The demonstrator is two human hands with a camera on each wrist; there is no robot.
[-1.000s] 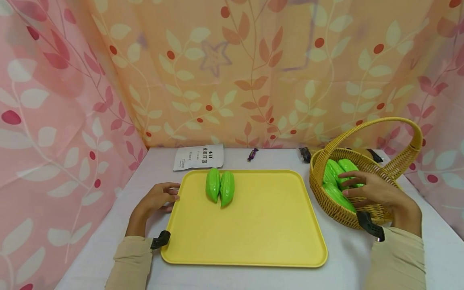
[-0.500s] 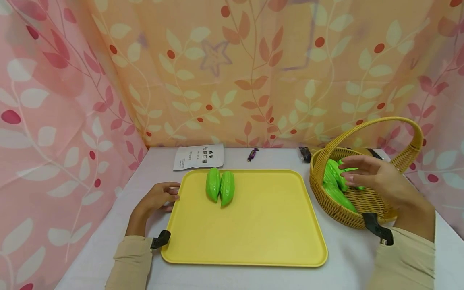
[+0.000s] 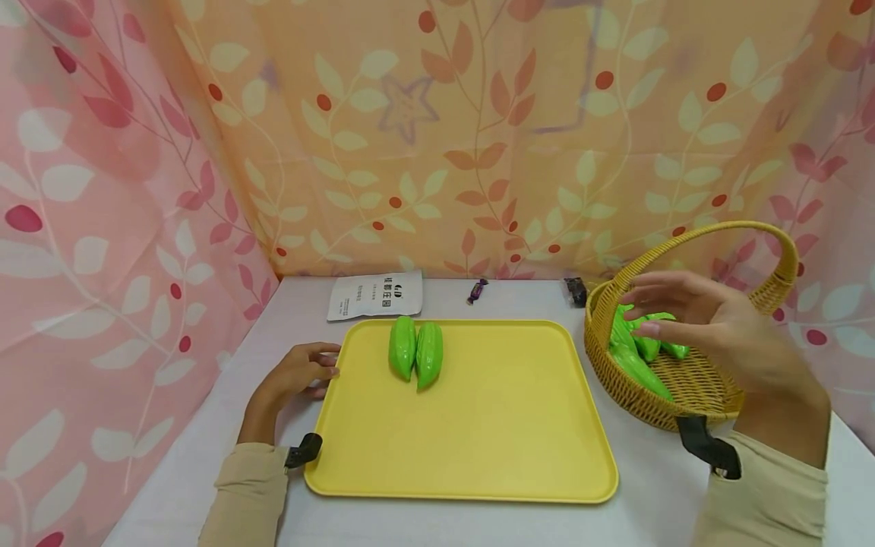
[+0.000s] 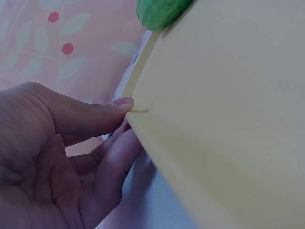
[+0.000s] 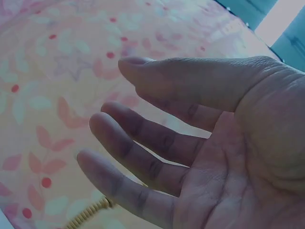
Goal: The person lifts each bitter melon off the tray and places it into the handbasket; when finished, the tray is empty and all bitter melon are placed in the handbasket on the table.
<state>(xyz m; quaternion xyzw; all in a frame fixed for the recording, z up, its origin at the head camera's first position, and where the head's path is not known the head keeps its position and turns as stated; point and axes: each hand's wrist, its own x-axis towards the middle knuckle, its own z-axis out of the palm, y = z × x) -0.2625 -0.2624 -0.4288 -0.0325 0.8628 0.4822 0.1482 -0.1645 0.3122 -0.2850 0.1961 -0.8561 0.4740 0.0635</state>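
While the left hand (image 3: pixel 295 376) pinches the left rim of a yellow tray (image 3: pixel 472 425), thumb on the edge and a finger underneath, the right hand (image 3: pixel 718 327) is raised over a wicker basket (image 3: pixel 625 396). The right hand is released and holds nothing; its fingers are loosely bent, with the thumb apart from them.

The tray lies flat on a white desk (image 3: pixel 656 486). Near its far left corner are two glossy green gourds, the left one (image 3: pixel 402 348) and the right one (image 3: pixel 429 355), side by side with their pointed ends toward the person. The basket stands just beside the tray's right side, its tall handle arching up. More green gourds (image 3: pixel 636 368) lie inside, mostly along its left; the right hand partly hides them, so their number is unclear.

Behind the tray, along the back of the desk, lie a white pouch (image 3: pixel 376 296) with dark print, a purple wrapped candy (image 3: pixel 476 291) and a small dark packet (image 3: pixel 576 292) by the basket. A leaf-patterned curtain (image 3: pixel 424 152) hangs behind. Both arms wear beige sleeves (image 3: pixel 246 494).
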